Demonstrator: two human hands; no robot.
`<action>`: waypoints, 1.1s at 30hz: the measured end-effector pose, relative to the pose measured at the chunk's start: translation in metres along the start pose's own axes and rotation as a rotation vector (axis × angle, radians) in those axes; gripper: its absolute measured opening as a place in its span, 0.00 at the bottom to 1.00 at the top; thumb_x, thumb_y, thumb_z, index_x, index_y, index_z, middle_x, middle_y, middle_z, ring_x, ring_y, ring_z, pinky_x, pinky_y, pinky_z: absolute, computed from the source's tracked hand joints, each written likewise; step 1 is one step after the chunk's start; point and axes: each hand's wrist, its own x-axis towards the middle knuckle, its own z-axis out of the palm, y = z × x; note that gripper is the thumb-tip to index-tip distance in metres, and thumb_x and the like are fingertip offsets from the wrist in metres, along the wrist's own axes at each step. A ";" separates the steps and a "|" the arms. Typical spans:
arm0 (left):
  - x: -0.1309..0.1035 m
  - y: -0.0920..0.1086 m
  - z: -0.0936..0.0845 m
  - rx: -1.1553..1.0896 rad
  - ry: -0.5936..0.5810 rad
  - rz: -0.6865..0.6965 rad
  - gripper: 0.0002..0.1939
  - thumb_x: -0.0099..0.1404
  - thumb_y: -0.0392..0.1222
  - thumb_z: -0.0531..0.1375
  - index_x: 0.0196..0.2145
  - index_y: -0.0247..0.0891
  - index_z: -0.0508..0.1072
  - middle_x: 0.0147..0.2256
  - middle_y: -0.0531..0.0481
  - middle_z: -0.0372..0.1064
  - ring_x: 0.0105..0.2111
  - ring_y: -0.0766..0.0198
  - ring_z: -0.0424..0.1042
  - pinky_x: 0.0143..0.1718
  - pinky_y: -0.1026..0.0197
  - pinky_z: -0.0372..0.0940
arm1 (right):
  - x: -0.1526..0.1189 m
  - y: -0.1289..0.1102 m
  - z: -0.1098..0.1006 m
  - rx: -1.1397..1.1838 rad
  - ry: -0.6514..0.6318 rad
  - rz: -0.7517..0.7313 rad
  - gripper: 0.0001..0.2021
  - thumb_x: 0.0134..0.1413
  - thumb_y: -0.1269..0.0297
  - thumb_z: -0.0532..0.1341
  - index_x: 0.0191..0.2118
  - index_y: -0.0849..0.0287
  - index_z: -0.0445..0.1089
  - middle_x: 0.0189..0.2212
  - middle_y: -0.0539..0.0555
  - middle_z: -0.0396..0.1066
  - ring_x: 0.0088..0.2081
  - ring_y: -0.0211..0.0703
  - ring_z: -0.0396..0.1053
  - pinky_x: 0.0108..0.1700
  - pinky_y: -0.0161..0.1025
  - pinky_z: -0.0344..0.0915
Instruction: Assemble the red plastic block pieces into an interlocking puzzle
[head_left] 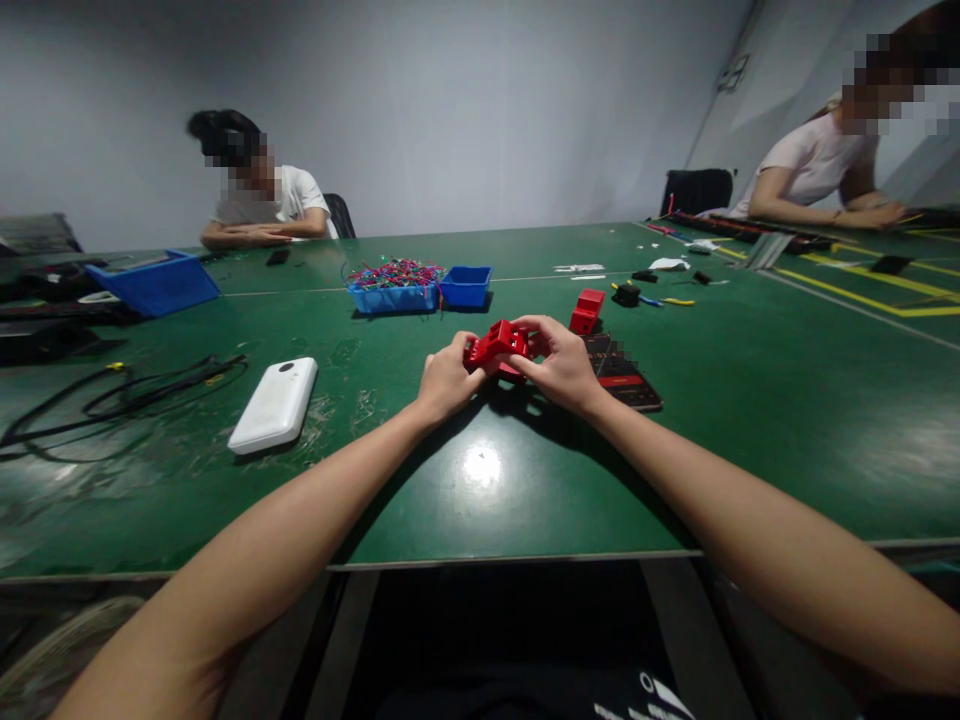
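Between both hands, just above the green table, is a red plastic part point(498, 343) with holes and a blocky raised section; its exact kind is unclear. My left hand point(448, 380) is closed on its left end, thumb along the near side. Around its right end, the fingers and thumb of my right hand point(559, 362) are closed as well. Beyond my right hand stands a separate red block point(586, 311) with small holes. A dark phone point(628, 377) with a lit screen lies beside my right wrist, partly hidden by it.
A white power bank point(275, 405) and black cables point(150, 388) lie to the left. Farther back are a bin of coloured wires point(394, 298), a small blue bin point(466, 287) and a tilted blue tray point(161, 284). Pliers point(679, 301) lie at right. Two people sit across the table.
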 end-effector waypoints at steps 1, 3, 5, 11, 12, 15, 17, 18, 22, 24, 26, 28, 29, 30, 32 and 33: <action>0.000 -0.001 0.000 0.004 -0.018 0.007 0.19 0.60 0.50 0.61 0.46 0.41 0.67 0.37 0.47 0.77 0.38 0.54 0.77 0.41 0.54 0.68 | 0.000 -0.002 0.000 0.003 -0.014 -0.018 0.19 0.45 0.63 0.67 0.46 0.57 0.70 0.41 0.56 0.73 0.39 0.46 0.73 0.43 0.44 0.72; 0.000 -0.002 0.001 -0.013 -0.022 0.020 0.18 0.61 0.50 0.61 0.46 0.41 0.67 0.38 0.47 0.77 0.38 0.54 0.77 0.41 0.55 0.68 | -0.001 -0.005 0.000 0.026 -0.042 -0.045 0.19 0.46 0.65 0.67 0.47 0.56 0.70 0.42 0.56 0.72 0.41 0.46 0.73 0.45 0.45 0.72; 0.001 -0.004 0.001 -0.035 -0.012 0.023 0.19 0.60 0.49 0.61 0.47 0.42 0.66 0.40 0.47 0.77 0.39 0.55 0.76 0.42 0.55 0.67 | -0.001 -0.008 0.000 0.057 -0.067 -0.066 0.19 0.46 0.66 0.67 0.47 0.56 0.69 0.42 0.56 0.71 0.39 0.45 0.72 0.43 0.44 0.72; 0.001 -0.007 0.000 0.007 -0.092 0.059 0.19 0.58 0.48 0.62 0.45 0.41 0.67 0.41 0.47 0.76 0.40 0.55 0.75 0.41 0.57 0.67 | -0.003 -0.017 0.000 0.031 -0.223 -0.174 0.16 0.47 0.66 0.67 0.45 0.56 0.71 0.40 0.55 0.71 0.35 0.41 0.71 0.37 0.39 0.73; 0.001 -0.007 0.000 0.009 -0.105 0.066 0.19 0.57 0.48 0.63 0.45 0.41 0.67 0.42 0.47 0.76 0.40 0.55 0.75 0.41 0.57 0.67 | -0.004 -0.018 0.000 0.013 -0.246 -0.193 0.16 0.48 0.66 0.67 0.45 0.56 0.71 0.40 0.55 0.71 0.35 0.41 0.71 0.36 0.38 0.73; 0.001 -0.009 -0.001 0.007 -0.117 0.077 0.21 0.56 0.47 0.63 0.46 0.40 0.66 0.43 0.47 0.75 0.41 0.55 0.74 0.42 0.56 0.66 | -0.004 -0.016 0.000 -0.010 -0.273 -0.225 0.17 0.48 0.66 0.67 0.46 0.58 0.71 0.40 0.55 0.72 0.34 0.39 0.71 0.35 0.36 0.71; 0.001 -0.010 0.000 0.010 -0.104 0.070 0.22 0.56 0.46 0.62 0.47 0.40 0.65 0.43 0.46 0.74 0.41 0.54 0.74 0.43 0.55 0.66 | -0.004 -0.014 0.000 -0.019 -0.270 -0.225 0.18 0.47 0.65 0.68 0.46 0.59 0.71 0.39 0.55 0.73 0.32 0.38 0.71 0.34 0.36 0.70; 0.001 -0.010 0.001 0.011 -0.093 0.067 0.21 0.56 0.45 0.61 0.48 0.40 0.64 0.44 0.45 0.73 0.42 0.54 0.73 0.43 0.54 0.66 | -0.004 -0.013 0.000 -0.024 -0.269 -0.218 0.19 0.47 0.64 0.68 0.47 0.59 0.71 0.38 0.55 0.74 0.32 0.38 0.71 0.34 0.36 0.70; 0.001 -0.010 0.004 -0.016 -0.034 0.058 0.25 0.55 0.41 0.61 0.51 0.37 0.61 0.43 0.43 0.71 0.40 0.55 0.72 0.44 0.52 0.67 | -0.004 -0.015 0.000 -0.079 -0.254 -0.206 0.20 0.46 0.69 0.65 0.49 0.60 0.70 0.40 0.56 0.75 0.34 0.41 0.72 0.37 0.38 0.70; 0.002 -0.011 0.005 -0.037 0.021 0.050 0.29 0.53 0.39 0.63 0.52 0.36 0.61 0.43 0.43 0.69 0.38 0.57 0.72 0.43 0.52 0.67 | -0.004 -0.015 0.001 -0.130 -0.230 -0.212 0.21 0.45 0.72 0.64 0.49 0.59 0.71 0.42 0.57 0.75 0.38 0.44 0.73 0.42 0.40 0.69; 0.004 -0.012 0.007 -0.061 0.096 0.062 0.30 0.51 0.36 0.63 0.52 0.37 0.61 0.43 0.44 0.68 0.38 0.58 0.71 0.42 0.53 0.68 | -0.003 -0.014 0.001 -0.180 -0.206 -0.211 0.21 0.45 0.73 0.63 0.49 0.58 0.71 0.43 0.57 0.75 0.42 0.46 0.73 0.45 0.42 0.68; 0.006 -0.013 0.008 -0.094 0.168 0.104 0.31 0.50 0.34 0.63 0.52 0.37 0.61 0.44 0.44 0.66 0.40 0.59 0.70 0.42 0.54 0.69 | -0.002 -0.010 0.000 -0.219 -0.190 -0.194 0.21 0.46 0.74 0.62 0.49 0.59 0.72 0.43 0.58 0.75 0.43 0.47 0.73 0.46 0.42 0.68; 0.007 -0.014 0.009 -0.111 0.201 0.133 0.31 0.50 0.33 0.63 0.52 0.37 0.61 0.45 0.44 0.65 0.42 0.59 0.69 0.43 0.55 0.69 | -0.001 -0.008 -0.001 -0.236 -0.181 -0.179 0.22 0.46 0.73 0.63 0.50 0.59 0.72 0.43 0.58 0.75 0.43 0.48 0.73 0.46 0.41 0.67; 0.008 -0.014 0.009 -0.124 0.233 0.163 0.31 0.50 0.33 0.64 0.52 0.38 0.62 0.46 0.44 0.64 0.44 0.59 0.69 0.43 0.55 0.70 | -0.001 -0.006 -0.002 -0.251 -0.169 -0.162 0.22 0.46 0.73 0.63 0.50 0.59 0.72 0.43 0.58 0.75 0.43 0.48 0.73 0.45 0.41 0.67; 0.007 -0.012 0.008 -0.131 0.288 0.224 0.32 0.51 0.33 0.63 0.54 0.38 0.61 0.48 0.43 0.62 0.46 0.58 0.68 0.43 0.56 0.70 | 0.000 -0.001 -0.005 -0.284 -0.133 -0.129 0.23 0.46 0.73 0.64 0.51 0.61 0.72 0.43 0.59 0.75 0.42 0.48 0.73 0.45 0.41 0.67; 0.006 -0.010 0.008 -0.124 0.307 0.255 0.33 0.52 0.33 0.63 0.55 0.38 0.60 0.49 0.43 0.62 0.46 0.58 0.68 0.43 0.56 0.70 | 0.001 0.002 -0.006 -0.306 -0.119 -0.115 0.22 0.47 0.73 0.64 0.51 0.61 0.72 0.42 0.59 0.75 0.42 0.49 0.73 0.44 0.41 0.67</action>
